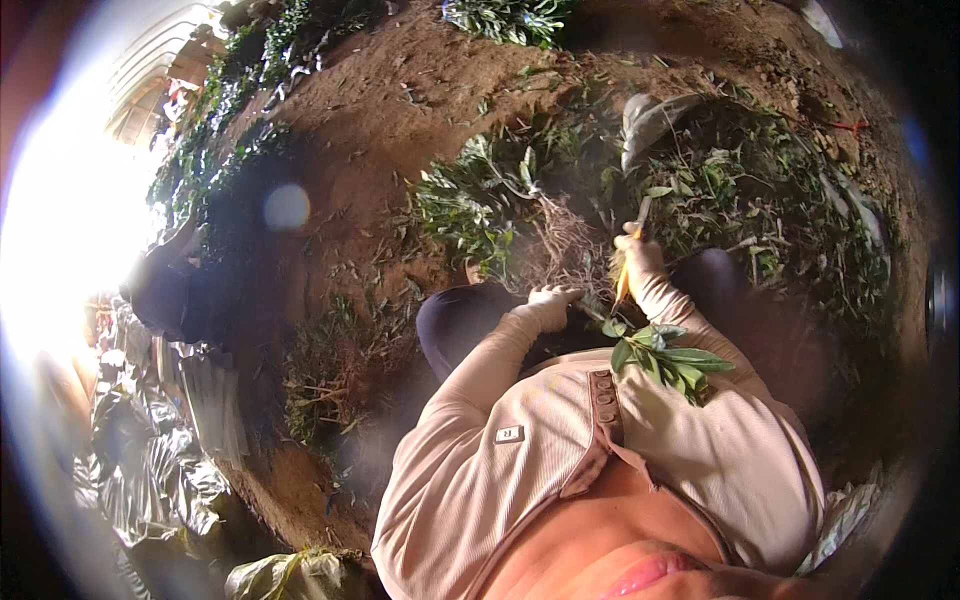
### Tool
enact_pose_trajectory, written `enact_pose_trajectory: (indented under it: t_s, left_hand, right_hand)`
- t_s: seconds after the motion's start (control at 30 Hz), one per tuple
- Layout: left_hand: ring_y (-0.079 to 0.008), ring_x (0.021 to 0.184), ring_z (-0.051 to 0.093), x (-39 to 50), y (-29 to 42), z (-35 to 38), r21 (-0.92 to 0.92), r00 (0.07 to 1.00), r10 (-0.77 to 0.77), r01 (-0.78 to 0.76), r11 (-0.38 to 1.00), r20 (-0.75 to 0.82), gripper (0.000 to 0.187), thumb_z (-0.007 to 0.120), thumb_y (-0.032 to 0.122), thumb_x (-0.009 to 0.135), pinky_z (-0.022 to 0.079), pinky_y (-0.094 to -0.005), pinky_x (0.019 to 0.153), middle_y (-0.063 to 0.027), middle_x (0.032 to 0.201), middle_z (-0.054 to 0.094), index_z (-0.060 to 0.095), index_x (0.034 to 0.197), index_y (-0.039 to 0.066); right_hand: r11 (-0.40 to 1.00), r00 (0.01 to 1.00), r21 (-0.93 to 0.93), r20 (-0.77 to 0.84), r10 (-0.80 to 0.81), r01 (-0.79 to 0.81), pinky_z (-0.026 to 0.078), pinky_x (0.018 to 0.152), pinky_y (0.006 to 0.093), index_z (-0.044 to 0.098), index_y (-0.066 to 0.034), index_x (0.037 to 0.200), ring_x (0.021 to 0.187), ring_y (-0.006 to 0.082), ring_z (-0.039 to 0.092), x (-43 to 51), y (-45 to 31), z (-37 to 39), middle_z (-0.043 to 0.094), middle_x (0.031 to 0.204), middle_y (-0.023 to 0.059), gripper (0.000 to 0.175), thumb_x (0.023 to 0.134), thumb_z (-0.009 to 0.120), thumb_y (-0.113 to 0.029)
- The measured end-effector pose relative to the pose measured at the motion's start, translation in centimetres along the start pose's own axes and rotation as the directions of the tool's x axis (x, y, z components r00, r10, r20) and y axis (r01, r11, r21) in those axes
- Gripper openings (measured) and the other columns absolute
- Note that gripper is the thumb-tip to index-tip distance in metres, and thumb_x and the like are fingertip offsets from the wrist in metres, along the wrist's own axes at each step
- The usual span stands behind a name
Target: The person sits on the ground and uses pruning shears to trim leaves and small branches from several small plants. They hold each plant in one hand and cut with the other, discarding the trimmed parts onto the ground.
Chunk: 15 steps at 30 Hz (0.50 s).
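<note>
My left hand (551, 306) is closed around the thin stem of a leafy cutting or seedling (664, 356). Its broad green leaves hang to the right, in front of my shirt. In my right hand (643, 261) is a yellow-handled cutting tool (624, 279), its pale metal end pointing away from me. Whether it is shears or a knife, I cannot tell. Just beyond my left hand lies a tangle of bare brown roots (559, 232), joined to a bundle of leafy plants (465, 199) on the ground.
A wide heap of leafy stems (757, 187) spreads to the right, with a pale plastic sheet (652, 124) at its edge. More plants (330, 367) lie on the brown soil (360, 142) to the left. Crumpled plastic (150, 465) is at lower left, near bright glare.
</note>
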<state>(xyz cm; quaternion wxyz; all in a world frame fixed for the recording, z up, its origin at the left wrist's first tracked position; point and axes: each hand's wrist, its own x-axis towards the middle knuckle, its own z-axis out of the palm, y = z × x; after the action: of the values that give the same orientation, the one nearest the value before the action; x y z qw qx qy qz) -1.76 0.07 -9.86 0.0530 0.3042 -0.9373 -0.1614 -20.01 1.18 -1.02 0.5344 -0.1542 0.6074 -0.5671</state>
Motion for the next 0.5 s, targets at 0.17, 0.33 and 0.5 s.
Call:
enact_pose_trajectory:
  t_s: [0.17, 0.33, 0.5]
  left_hand:
    - [-0.0258, 0.087, 0.063, 1.9, 1.0, -3.3, -0.262, 0.914, -0.362, 0.401, 0.878, 0.183, 0.018, 0.058, 0.027, 0.082, 0.045, -0.0365, 0.085, -0.0061, 0.092, 0.067, 0.066, 0.096, 0.019]
    - [-0.0236, 0.07, 0.064, 3.8, 2.0, -14.6, -0.365, 0.855, -0.178, -0.013, 0.931, -0.486, 0.017, 0.071, 0.023, 0.072, 0.05, -0.0331, 0.063, -0.0067, 0.079, 0.066, 0.068, 0.084, 0.012]
    - [-0.0104, 0.066, 0.059, 2.7, 2.9, -21.9, -0.722, 0.745, -0.46, -0.043, 0.69, -0.483, 0.018, 0.063, 0.008, 0.083, 0.048, -0.0236, 0.061, -0.0049, 0.081, 0.066, 0.065, 0.099, 0.001]
  right_hand:
    - [0.981, 0.984, 0.082, -0.053, -0.172, 0.176, 0.047, 0.051, 0.0302, 0.057, -0.0078, 0.107, 0.056, 0.0171, 0.055, 1.1, -0.9, -5.0, 0.056, 0.068, 0.0047, 0.031, 0.078, 0.06, -0.019]
    - [0.774, 0.974, 0.633, 0.189, -0.128, -0.021, 0.049, 0.067, 0.0412, 0.05, -0.0042, 0.07, 0.066, 0.0253, 0.056, 3.1, -5.5, -10.1, 0.058, 0.077, 0.012, 0.03, 0.088, 0.05, -0.029]
    - [0.411, 0.885, 0.912, 0.204, -0.419, -0.015, 0.043, 0.087, 0.045, 0.046, -0.0032, 0.082, 0.074, 0.0221, 0.049, 3.0, -8.8, -13.8, 0.047, 0.076, 0.0079, 0.028, 0.096, 0.033, -0.024]
